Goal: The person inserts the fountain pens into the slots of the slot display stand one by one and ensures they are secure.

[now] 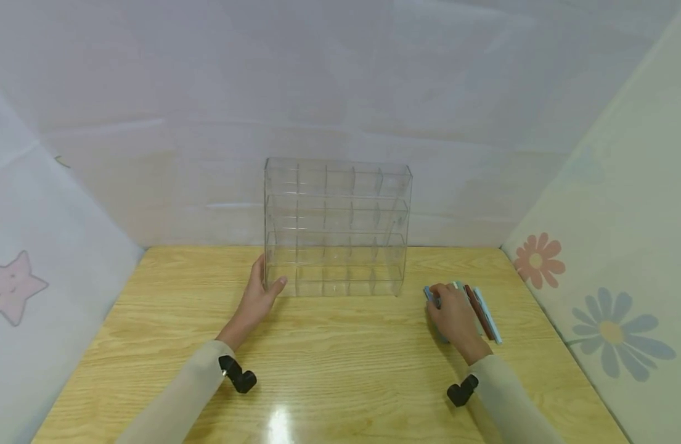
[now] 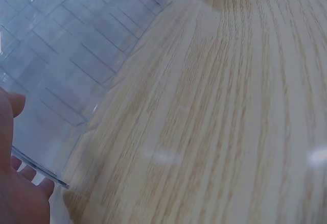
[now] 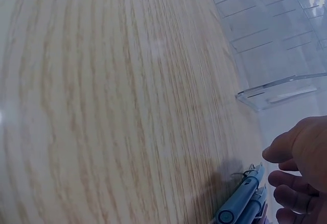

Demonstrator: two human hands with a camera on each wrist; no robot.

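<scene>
A clear plastic organizer (image 1: 337, 274) with rows of small compartments stands upright at the back of the wooden table. My left hand (image 1: 256, 301) grips its lower left edge, thumb in front and fingers behind, as the left wrist view also shows. To the right of the organizer lies a row of pens, including a brown pen (image 1: 479, 311) and a light blue pen (image 1: 489, 316). My right hand (image 1: 453, 313) is over the left part of this row, fingers loosely bent. In the right wrist view its thumb and fingers are spread beside teal pens (image 3: 239, 199), with nothing between them.
The wooden table (image 1: 318, 364) has a pale cloth wall (image 1: 340, 80) close behind the organizer. Printed side walls flank it, with a pink star (image 1: 13, 287) on the left and flowers (image 1: 612, 332) on the right.
</scene>
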